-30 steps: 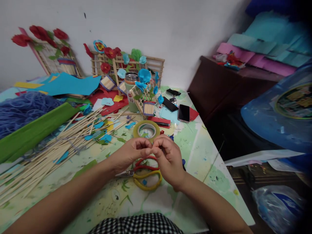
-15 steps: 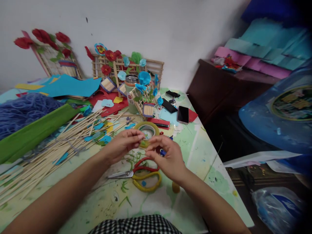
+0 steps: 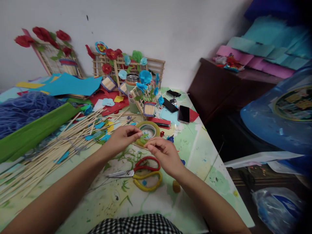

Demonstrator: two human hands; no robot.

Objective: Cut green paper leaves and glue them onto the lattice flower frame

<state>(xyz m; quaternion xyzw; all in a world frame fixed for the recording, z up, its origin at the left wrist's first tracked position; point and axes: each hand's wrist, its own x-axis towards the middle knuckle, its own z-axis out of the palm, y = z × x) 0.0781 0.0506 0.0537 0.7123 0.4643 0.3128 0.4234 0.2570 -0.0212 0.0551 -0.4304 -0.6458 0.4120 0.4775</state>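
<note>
Above the table, my left hand (image 3: pixel 125 136) and my right hand (image 3: pixel 165 152) face each other with fingertips pinched. Between them is a small green leaf-like piece (image 3: pixel 143 139), its left part at my left fingertips. A thin stick-like strip runs to my right fingertips; its exact outline is hard to make out. Just behind the hands lies a roll of yellowish tape (image 3: pixel 158 129). Below them, scissors with red and yellow handles (image 3: pixel 133 173) rest on the table, blades pointing left. Thin green scraps (image 3: pixel 128 156) lie between the scissors and my left hand.
Bamboo sticks (image 3: pixel 56 146), blue yarn (image 3: pixel 26 110) and green paper (image 3: pixel 41 131) cover the left side. Behind stand a flask (image 3: pixel 133 97) and lattice frames with paper flowers (image 3: pixel 145 78). A phone (image 3: pixel 183 114) lies right of the tape; a brown cabinet (image 3: pixel 219 84) stands beyond.
My right hand has moved slightly down and its fingers have closed more. My left hand has turned a little, and the green piece between the hands shows more clearly.
</note>
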